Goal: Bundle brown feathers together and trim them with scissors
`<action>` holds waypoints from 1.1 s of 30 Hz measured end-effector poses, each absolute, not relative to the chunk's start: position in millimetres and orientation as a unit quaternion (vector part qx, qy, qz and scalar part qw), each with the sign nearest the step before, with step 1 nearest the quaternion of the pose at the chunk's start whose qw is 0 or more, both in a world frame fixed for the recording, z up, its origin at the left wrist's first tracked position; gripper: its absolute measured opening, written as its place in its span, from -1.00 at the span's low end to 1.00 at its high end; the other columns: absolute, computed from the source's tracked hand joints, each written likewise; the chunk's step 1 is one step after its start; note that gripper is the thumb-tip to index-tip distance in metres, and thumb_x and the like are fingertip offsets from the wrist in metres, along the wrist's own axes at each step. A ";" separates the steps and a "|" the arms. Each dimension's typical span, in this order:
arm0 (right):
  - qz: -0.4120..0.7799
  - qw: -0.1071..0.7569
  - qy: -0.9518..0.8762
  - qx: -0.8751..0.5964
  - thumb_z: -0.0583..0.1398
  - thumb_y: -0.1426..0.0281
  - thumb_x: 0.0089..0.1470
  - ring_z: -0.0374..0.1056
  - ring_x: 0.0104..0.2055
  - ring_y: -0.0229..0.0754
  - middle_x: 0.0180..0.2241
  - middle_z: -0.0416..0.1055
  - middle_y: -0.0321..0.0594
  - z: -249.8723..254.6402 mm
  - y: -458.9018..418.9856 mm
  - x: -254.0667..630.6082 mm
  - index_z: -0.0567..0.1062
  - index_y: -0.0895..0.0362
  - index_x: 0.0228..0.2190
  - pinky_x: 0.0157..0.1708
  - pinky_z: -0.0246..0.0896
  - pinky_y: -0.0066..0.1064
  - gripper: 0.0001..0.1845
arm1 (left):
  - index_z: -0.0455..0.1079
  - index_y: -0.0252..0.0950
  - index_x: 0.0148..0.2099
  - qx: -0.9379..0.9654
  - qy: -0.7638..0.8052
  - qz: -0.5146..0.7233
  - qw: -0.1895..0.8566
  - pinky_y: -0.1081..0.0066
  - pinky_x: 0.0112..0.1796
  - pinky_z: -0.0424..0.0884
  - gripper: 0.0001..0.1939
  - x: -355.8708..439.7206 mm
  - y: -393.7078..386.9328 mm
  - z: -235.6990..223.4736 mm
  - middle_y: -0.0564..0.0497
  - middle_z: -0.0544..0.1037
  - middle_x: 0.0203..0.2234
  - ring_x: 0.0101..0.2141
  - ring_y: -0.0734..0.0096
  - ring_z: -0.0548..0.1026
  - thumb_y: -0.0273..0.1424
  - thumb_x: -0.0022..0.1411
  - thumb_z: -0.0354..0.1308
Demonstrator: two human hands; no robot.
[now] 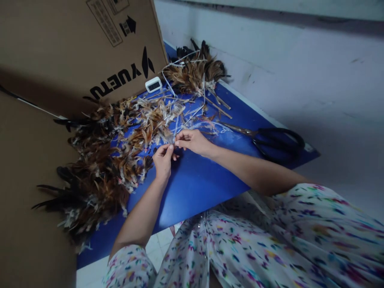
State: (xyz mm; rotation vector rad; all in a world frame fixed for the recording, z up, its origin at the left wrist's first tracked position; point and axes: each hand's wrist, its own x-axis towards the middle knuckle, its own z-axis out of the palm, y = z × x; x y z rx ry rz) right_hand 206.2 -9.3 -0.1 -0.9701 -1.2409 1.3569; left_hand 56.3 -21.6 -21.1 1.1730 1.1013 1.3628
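My left hand (163,161) and my right hand (193,142) meet above the blue tabletop (192,180), thumbs and fingers closed in a pinch. A small, greyish feather (171,139) shows at the fingertips of both; its lower end is hidden by them. Just beyond lie loose brown and white feathers (150,124) in a scattered pile. To the left, darker brown and black feather bunches (99,180) spread along the table. White string (192,115) trails among the feathers behind my right hand.
Large black-handled scissors (270,138) lie at the right, blades toward the feathers. A tied feather bundle (195,74) with thin sticks (220,108) rests near the wall (270,68). A small white digital clock (153,85) stands against a cardboard box (75,48), which bounds the left and back.
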 end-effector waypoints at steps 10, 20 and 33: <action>0.531 0.515 -0.534 -0.409 0.29 0.36 -0.12 0.28 -0.50 -0.35 -0.54 0.42 -0.34 -0.4 -11.9 204.2 0.47 0.18 -0.45 -0.42 0.19 -0.44 -0.84 | 0.49 -0.34 -0.35 0.477 0.434 0.558 0.522 0.46 -0.54 0.46 -0.71 58.4 -25.6 -16.8 0.09 0.53 -0.54 -0.72 0.66 0.30 -0.20 0.01 0.35; 0.534 0.506 -0.550 -0.396 0.29 0.32 -0.08 0.32 -0.51 -0.33 -0.57 0.42 -0.35 -5.6 -9.9 205.3 0.47 0.16 -0.46 -0.42 0.22 -0.42 -0.84 | 0.47 -0.35 -0.38 0.491 0.421 0.527 0.551 0.46 -0.50 0.47 -0.70 57.1 -25.2 -18.3 0.10 0.50 -0.58 -0.70 0.65 0.31 -0.18 0.05 0.33; 0.564 0.472 -0.547 -0.400 0.30 0.27 -0.09 0.21 -0.57 -0.39 -0.64 0.34 -0.39 2.6 -11.2 208.4 0.43 0.18 -0.55 -0.54 0.08 -0.49 -0.76 | 0.38 -0.33 -0.38 0.550 0.427 0.480 0.534 0.47 -0.55 0.44 -0.65 55.2 -24.3 -23.7 0.11 0.46 -0.57 -0.70 0.63 0.33 -0.11 0.14 0.24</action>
